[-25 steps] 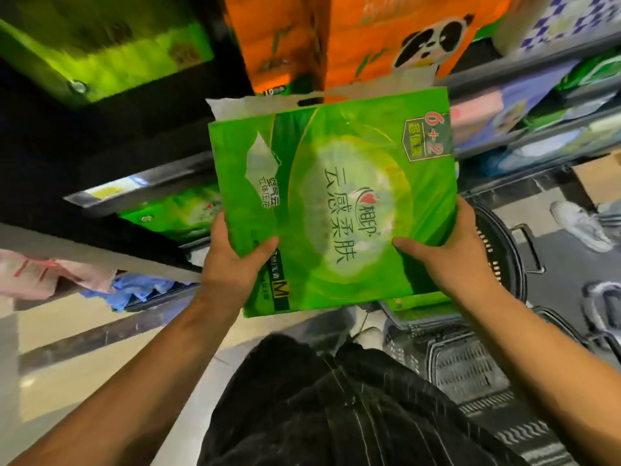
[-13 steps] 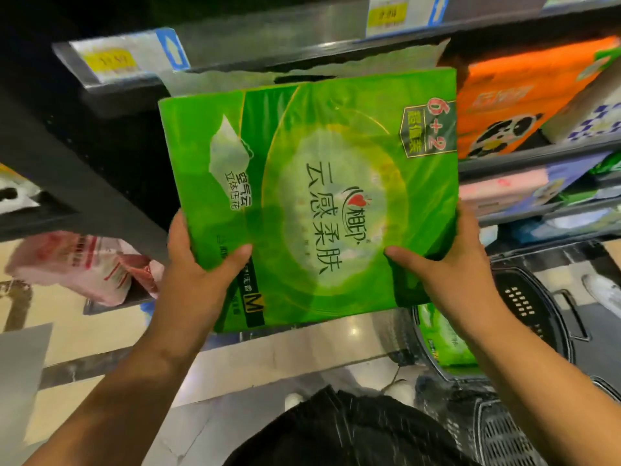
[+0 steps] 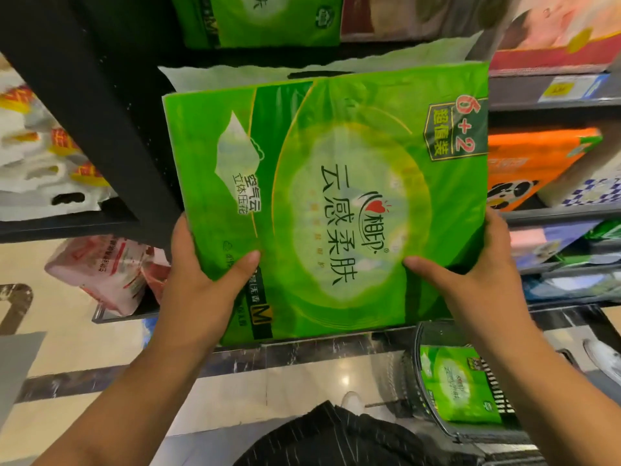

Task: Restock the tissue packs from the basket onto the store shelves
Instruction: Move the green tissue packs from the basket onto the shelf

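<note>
Restocking, midway | left hand (image 3: 201, 284) and right hand (image 3: 477, 280) each grip a lower corner of the green tissue pack (image 3: 336, 203), raised above the basket (image 3: 408, 375), not yet shelved | second pack (image 3: 457, 385) waits inside the basket | shelved pack (image 3: 262, 18) sits far above it

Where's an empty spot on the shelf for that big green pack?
The only bare patch for the held pack looks like the dark gap up top, between the black post and the shelved green pack; its depth is hidden. Right of it a brown pack fills the row, and the right shelves are crowded: orange pack and others.
</note>
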